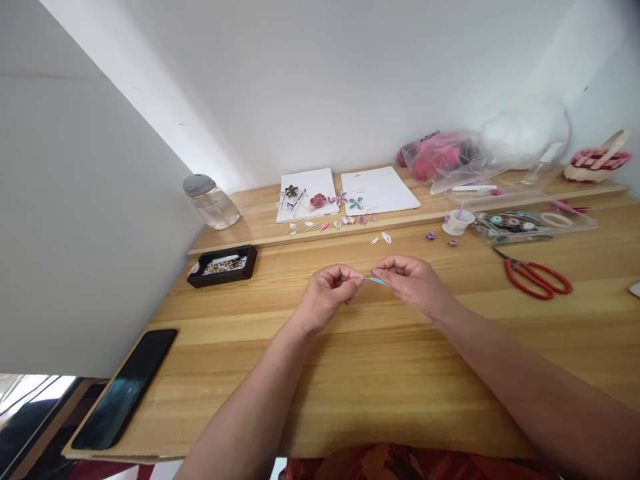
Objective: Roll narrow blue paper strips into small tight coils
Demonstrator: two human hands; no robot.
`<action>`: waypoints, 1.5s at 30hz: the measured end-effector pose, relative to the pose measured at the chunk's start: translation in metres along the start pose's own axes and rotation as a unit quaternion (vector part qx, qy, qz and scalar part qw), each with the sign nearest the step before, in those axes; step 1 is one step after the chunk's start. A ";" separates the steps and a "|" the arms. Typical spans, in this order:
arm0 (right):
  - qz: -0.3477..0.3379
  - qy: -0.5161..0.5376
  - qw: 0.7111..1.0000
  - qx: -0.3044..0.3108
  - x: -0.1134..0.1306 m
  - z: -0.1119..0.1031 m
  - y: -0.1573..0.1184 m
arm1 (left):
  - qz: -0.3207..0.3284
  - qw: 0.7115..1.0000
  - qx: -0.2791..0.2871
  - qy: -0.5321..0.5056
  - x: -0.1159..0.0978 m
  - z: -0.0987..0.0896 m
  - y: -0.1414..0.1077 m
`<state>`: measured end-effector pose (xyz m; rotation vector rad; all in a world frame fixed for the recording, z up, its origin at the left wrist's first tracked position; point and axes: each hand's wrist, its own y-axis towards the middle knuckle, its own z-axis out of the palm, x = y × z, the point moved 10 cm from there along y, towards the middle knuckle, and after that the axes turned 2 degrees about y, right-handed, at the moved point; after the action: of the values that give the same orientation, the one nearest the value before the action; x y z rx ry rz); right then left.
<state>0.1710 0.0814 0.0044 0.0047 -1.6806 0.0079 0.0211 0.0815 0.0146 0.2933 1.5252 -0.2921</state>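
- Left hand and right hand come close together above the pale, striped wooden surface, with a slim, pointed turquoise strip between them.
- Holding the strip near its tips probably leaves its narrow middle in plain sight.
- Small pink and white petal-shaped pieces lie spread along the raised wooden ledge, perhaps to keep them apart and visible.
- To the left, the black rectangular tray likely stops its loose beads from rolling; red-handled metal scissors lie well clear, to the right.
- Left thumb and forefinger press together, pinching one end of the strip.
- Right fingers curl inward beside the other end, fingertips close together; whether they grip it, I cannot tell.
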 end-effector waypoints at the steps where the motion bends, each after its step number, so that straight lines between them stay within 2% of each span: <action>1: 0.030 0.034 0.999 0.013 -0.008 0.005 -0.001 | 0.002 1.000 -0.011 -0.012 0.001 -0.003 0.001; 3: 0.070 0.070 0.994 0.035 -0.017 0.016 -0.005 | 0.008 0.999 -0.039 -0.030 0.002 -0.009 0.002; 5: 0.068 0.046 0.995 0.051 -0.016 0.024 -0.011 | 0.016 0.997 -0.076 -0.031 0.003 -0.018 0.004; 8: -0.011 -0.049 0.998 0.049 0.004 0.027 -0.019 | 0.024 0.992 -0.121 0.002 0.004 -0.028 0.004; 10: -0.078 -0.103 0.991 0.024 0.022 0.024 -0.024 | 0.029 0.990 -0.132 0.030 0.004 -0.031 0.004; 14: -0.164 -0.160 0.972 -0.044 0.048 0.009 -0.031 | 0.022 0.992 -0.101 0.066 0.006 -0.023 0.005; 17: -0.179 -0.163 0.967 -0.075 0.054 -0.003 -0.028 | 0.010 0.996 -0.056 0.072 0.007 -0.012 0.004; 21: -0.157 -0.148 0.973 -0.085 0.047 -0.013 -0.017 | -0.018 0.999 0.005 0.048 0.007 0.002 0.001; 25: -0.087 -0.097 0.991 -0.043 0.022 -0.010 -0.004 | -0.026 0.999 0.022 0.021 0.005 0.005 -0.001; 27: -0.030 -0.034 0.999 -0.016 0.005 -0.003 -0.001 | -0.024 1.000 0.015 0.002 0.007 0.003 0.000; 30: 0.060 0.059 0.996 0.021 -0.016 0.012 -0.004 | -0.009 0.999 -0.012 -0.032 0.008 -0.004 0.003; 33: 0.086 0.063 0.993 0.045 -0.018 0.025 -0.012 | 0.010 0.998 -0.056 -0.037 0.007 -0.013 0.004; 35: 0.059 0.019 0.997 0.053 -0.009 0.028 -0.016 | 0.016 0.996 -0.092 -0.016 0.006 -0.021 0.004; 39: -0.054 -0.071 0.995 0.035 0.020 0.028 -0.026 | 0.031 0.990 -0.131 0.040 0.003 -0.029 0.003; 42: -0.125 -0.116 0.985 -0.005 0.039 0.019 -0.031 | 0.041 0.990 -0.115 0.071 0.002 -0.025 0.003; 45: -0.171 -0.139 0.974 -0.043 0.052 0.007 -0.032 | 0.034 0.993 -0.075 0.085 0.003 -0.016 0.004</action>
<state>0.1586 0.0490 0.0555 0.2388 -1.9402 -0.3391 0.0075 0.0910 0.0112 0.2557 1.6914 -0.0995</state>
